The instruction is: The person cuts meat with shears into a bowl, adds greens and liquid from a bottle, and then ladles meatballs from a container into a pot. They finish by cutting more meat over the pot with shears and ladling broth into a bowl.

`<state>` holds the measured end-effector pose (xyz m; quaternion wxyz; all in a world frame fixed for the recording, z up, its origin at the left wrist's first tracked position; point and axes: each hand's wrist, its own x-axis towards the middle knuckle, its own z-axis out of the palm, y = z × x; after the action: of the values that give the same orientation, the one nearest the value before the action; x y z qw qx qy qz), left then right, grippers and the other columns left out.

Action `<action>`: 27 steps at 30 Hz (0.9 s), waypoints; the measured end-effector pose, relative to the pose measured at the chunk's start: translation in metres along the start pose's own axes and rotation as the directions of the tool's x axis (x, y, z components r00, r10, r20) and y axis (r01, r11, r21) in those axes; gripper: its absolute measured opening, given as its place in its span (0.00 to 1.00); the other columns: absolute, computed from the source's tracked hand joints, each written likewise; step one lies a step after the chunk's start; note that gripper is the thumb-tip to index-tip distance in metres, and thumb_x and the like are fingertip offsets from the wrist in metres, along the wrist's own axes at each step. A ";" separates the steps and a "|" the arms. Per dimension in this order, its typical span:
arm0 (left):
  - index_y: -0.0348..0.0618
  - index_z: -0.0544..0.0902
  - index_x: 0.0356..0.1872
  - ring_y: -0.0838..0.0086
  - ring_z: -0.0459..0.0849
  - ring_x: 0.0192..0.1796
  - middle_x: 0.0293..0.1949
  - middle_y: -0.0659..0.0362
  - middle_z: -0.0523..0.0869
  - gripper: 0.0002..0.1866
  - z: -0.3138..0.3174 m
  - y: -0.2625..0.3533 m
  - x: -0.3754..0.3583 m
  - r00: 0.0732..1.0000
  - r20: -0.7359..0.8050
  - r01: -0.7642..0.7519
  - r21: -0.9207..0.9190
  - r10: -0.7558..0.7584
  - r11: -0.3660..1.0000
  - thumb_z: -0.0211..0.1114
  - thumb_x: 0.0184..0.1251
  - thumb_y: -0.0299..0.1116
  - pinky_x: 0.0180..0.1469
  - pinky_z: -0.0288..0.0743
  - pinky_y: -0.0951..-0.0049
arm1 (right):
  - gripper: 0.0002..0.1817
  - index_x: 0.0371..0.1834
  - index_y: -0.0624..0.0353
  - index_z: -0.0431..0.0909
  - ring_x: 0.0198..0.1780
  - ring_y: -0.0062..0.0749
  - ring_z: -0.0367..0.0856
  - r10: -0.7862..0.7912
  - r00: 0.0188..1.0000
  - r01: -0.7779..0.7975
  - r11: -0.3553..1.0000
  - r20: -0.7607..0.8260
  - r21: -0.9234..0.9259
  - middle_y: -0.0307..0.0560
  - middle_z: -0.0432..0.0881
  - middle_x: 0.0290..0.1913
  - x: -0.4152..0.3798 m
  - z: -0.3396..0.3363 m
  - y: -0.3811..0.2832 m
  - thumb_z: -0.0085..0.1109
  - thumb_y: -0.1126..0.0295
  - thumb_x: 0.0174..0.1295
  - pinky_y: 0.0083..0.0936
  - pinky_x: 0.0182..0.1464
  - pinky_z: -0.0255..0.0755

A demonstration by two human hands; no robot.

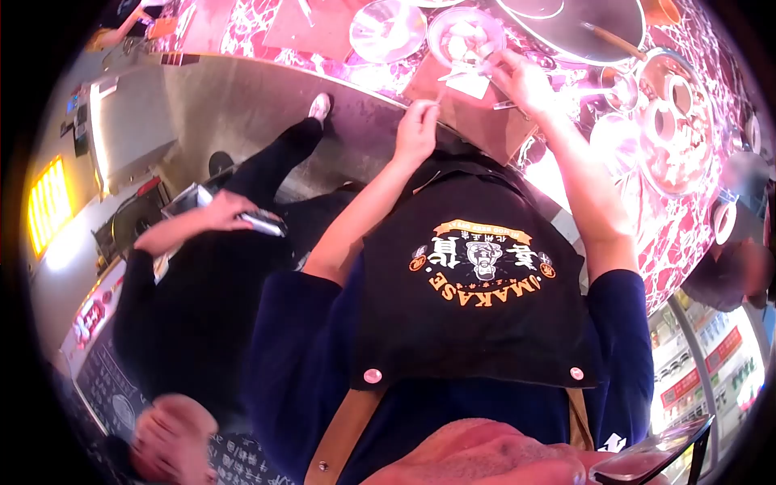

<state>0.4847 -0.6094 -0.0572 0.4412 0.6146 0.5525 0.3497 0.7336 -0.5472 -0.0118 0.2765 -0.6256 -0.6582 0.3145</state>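
Note:
I look down my black apron with an orange print (481,267) at both arms, which reach out to a pink marbled counter (242,24). My left hand (416,129) is pinched shut on a thin pale stick (439,95) at the edge of a brown board (489,125). My right hand (521,81) curls over the same board, fingertips on a small white slip (467,83). Just beyond sits a pale bowl with light pieces of food (465,36). What else the right hand holds is too blurred to tell.
On the counter stand a metal bowl (388,28), a large dark round pan (566,24) and a metal tray with cups (675,121). A person in black at my left holds a silver device (263,222). Another person (727,271) stands at right.

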 end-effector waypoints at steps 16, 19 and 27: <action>0.41 0.81 0.37 0.56 0.78 0.53 0.49 0.54 0.82 0.05 -0.002 0.004 0.000 0.886 0.315 -0.437 0.320 0.341 0.840 0.61 0.64 0.29 0.56 0.72 0.60 | 0.18 0.58 0.49 0.75 0.42 0.35 0.86 0.149 0.984 -0.149 0.989 -0.094 -0.002 0.43 0.87 0.43 -0.001 -0.015 0.007 0.60 0.65 0.66 0.29 0.46 0.77; 0.42 0.80 0.37 0.56 0.79 0.50 0.44 0.54 0.82 0.04 -0.017 0.005 -0.009 0.895 0.328 -0.401 0.297 0.301 0.867 0.61 0.65 0.29 0.52 0.74 0.61 | 0.08 0.41 0.52 0.79 0.37 0.47 0.84 0.102 0.965 -0.104 0.995 -0.240 0.003 0.47 0.85 0.35 -0.001 0.000 0.013 0.61 0.64 0.63 0.37 0.40 0.76; 0.41 0.81 0.38 0.55 0.82 0.41 0.35 0.52 0.82 0.05 -0.067 -0.022 -0.026 0.887 0.423 -0.313 0.255 0.186 0.915 0.61 0.65 0.30 0.43 0.75 0.61 | 0.15 0.49 0.52 0.78 0.52 0.49 0.79 0.011 0.999 -0.035 0.873 -0.052 -0.486 0.50 0.80 0.50 -0.009 0.018 0.029 0.58 0.65 0.58 0.40 0.53 0.75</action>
<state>0.4113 -0.6243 -0.0513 0.3888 0.8011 0.4173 0.1816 0.7392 -0.5570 -0.0456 0.1220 -0.6900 -0.7020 0.1272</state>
